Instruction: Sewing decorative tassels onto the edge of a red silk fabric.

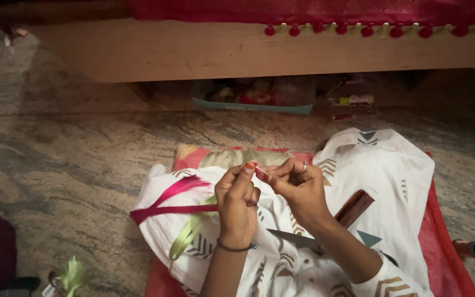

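1. Two hands in view, both the person's own. Left hand [237, 206] and right hand [298, 187] meet fingertip to fingertip near frame centre.
2. One needle [261, 170], thin and pale, pinched between them: left thumb and forefinger closed tight on one end, right fingertips closed on the other. Any thread is too fine to make out.
3. One white cloth [380, 181] with grey and tan chevron marks, spread under both hands, running out to 3 o'clock.
4. Ribbons: one magenta ribbon [174, 209] at 9 o'clock of the left hand, frayed at its upper end; one pale green ribbon [188, 236] at 8 o'clock, lying on the cloth.
5. One pair of scissors [295, 239], at 6 o'clock of the right hand, partly under the forearm.
6. One ring on the right hand; one dark band on the left wrist.
7. Surface: red mat [446, 247] over mottled stone floor [83, 159].
8. Room: wooden bed frame [193, 52] at 12 o'clock, red fringed cover above, one teal tray [254, 106] beneath.
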